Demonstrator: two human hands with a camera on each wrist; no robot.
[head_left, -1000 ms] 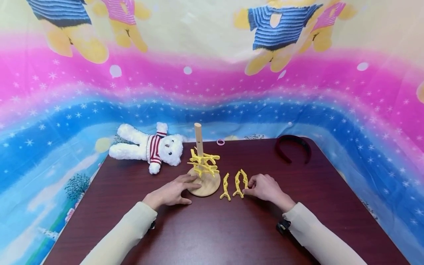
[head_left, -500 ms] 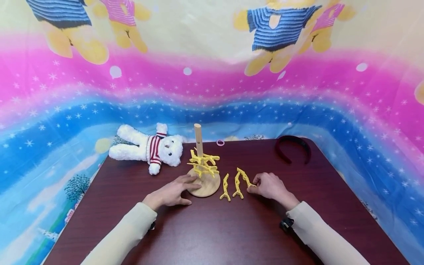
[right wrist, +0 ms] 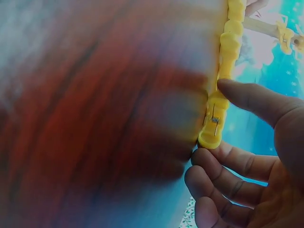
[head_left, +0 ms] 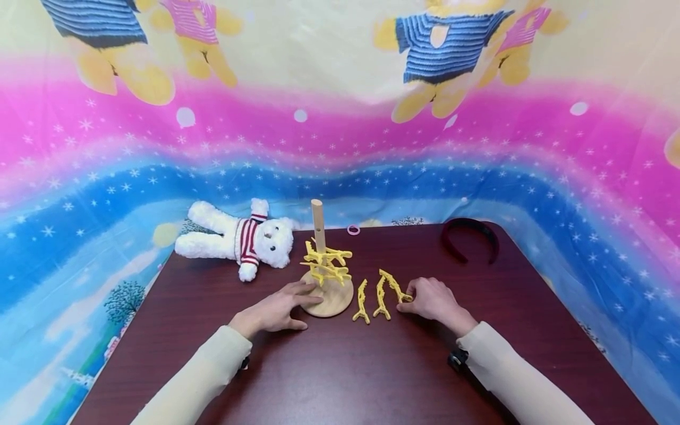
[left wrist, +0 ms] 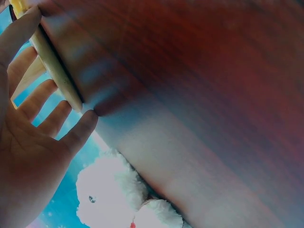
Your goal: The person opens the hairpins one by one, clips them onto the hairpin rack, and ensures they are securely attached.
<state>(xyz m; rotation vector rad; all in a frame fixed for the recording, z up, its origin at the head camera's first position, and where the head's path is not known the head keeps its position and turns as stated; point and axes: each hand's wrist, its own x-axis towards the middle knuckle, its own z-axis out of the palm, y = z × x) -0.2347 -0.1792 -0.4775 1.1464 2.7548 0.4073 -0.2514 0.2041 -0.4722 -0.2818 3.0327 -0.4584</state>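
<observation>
We've slanted the rightmost alligator clip (right wrist: 230,52) further | yellow, spring visible | right hand (head_left: 432,302) seemingly pinching it | left hand (head_left: 273,307) relaxed on wooden base (head_left: 333,301)

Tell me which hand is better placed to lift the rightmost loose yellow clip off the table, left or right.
Probably the right hand: its fingers pinch the forked end of that yellow clip. The left hand touches the wooden stand at its round base, with two other loose clips between.
</observation>
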